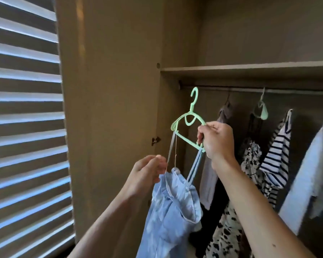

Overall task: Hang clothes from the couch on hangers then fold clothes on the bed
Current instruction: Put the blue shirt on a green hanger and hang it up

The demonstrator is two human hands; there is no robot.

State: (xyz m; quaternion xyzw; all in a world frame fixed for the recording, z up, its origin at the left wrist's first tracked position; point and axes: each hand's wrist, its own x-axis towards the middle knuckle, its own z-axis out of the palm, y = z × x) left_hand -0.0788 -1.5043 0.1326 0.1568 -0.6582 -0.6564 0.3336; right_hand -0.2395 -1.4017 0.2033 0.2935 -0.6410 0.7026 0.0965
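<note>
A mint green hanger (186, 118) is held up in front of the open wardrobe, its hook just below the left end of the rail (231, 88). My right hand (217, 139) grips the hanger's right shoulder. A light blue strappy garment (172, 207) hangs from it by thin straps looped over both ends. My left hand (147, 173) pinches the left strap where it meets the garment's top edge.
On the rail to the right hang a grey garment (225, 112), an empty green hanger (261, 108), a black-and-white patterned piece (250, 164), a striped top (277, 151) and a pale grey garment (311, 170). A shelf (246, 68) sits above. Window blinds (24, 127) fill the left.
</note>
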